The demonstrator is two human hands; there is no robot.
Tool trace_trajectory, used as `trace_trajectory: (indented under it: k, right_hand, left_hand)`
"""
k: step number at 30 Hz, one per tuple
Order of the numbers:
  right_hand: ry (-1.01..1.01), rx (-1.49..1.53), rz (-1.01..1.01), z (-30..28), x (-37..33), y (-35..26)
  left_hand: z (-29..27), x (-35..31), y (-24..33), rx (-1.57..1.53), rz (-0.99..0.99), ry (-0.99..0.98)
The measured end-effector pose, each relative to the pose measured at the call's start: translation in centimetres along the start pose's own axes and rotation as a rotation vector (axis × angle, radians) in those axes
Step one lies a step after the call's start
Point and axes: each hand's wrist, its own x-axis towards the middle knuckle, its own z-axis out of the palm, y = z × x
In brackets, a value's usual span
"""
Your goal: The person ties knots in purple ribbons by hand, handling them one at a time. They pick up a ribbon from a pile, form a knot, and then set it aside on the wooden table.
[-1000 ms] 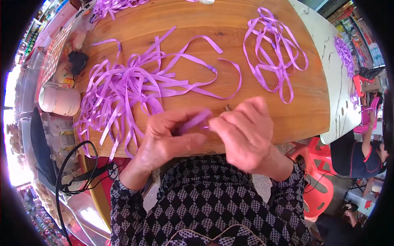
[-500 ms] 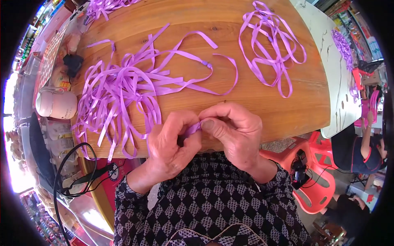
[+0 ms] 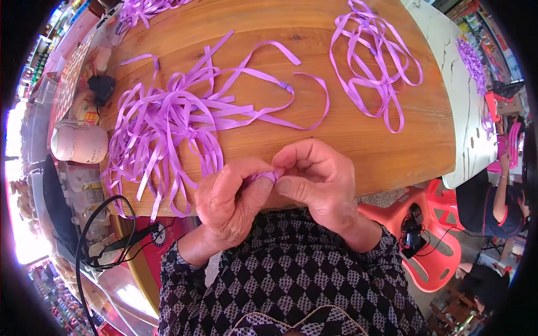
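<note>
A short piece of purple ribbon [image 3: 268, 176] is looped at the fingertips of both hands, just over the table's near edge. My left hand [image 3: 231, 197] is closed around it, thumb and forefinger pinching the loop. From the other side, my right hand [image 3: 322, 187] has its thumb and forefinger at the ribbon's end, the other fingers curled. The rest of this piece is hidden by the left hand. Beyond my left hand lies a tangled heap of purple ribbons [image 3: 188, 120], some with small knots. One knotted strand [image 3: 287, 88] stretches rightward from the heap.
A looped bundle of purple ribbon [image 3: 386, 73] lies at the right of the wooden table [image 3: 358, 151]. A pink lidded cup [image 3: 81, 144] and a black cable [image 3: 84, 241] are at left. Red plastic stools [image 3: 431, 263] stand at right, with people beyond.
My right thumb and forefinger have parted a little around the ribbon's end. The left hand has shifted slightly left, and the ribbon now shows as a small loop over its thumb.
</note>
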Motion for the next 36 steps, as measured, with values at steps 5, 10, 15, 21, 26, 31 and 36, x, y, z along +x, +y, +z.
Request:
trace_trajectory:
  k: [5, 10, 15, 21, 26, 31, 36]
  right_hand:
    - [0.015, -0.368, -0.077, -0.6, 0.0, -0.3]
    - [0.015, -0.357, -0.142, -0.8, -0.1, -0.3]
    - [0.089, -0.632, -0.341, -1.8, -0.2, -0.1]
    - [0.081, -0.973, -0.749, -1.6, -0.1, 0.0]
    - [0.117, -0.91, -0.761, -1.8, -0.1, 0.2]
    - [0.001, -0.75, -0.661, -2.7, 0.7, -0.8]
    - [-0.075, -0.424, -0.516, -2.8, 0.2, -0.9]
  left_hand:
    - [-1.1, 0.5, 0.6, -0.596, -0.785, -0.211]
    - [-1.4, 1.7, -0.5, -0.959, -0.903, -0.453]
    - [-0.1, 1.2, -1.0, -1.043, -0.926, -0.21]
    - [0.7, 1.4, 0.3, -0.907, -0.927, -0.102]
    - [1.1, 1.1, 0.9, -0.895, -0.848, -0.107]
    - [0.9, 1.4, 1.4, -0.735, -0.6, -0.118]
    - [0.6, 2.3, 1.3, -0.839, -0.595, -0.265]
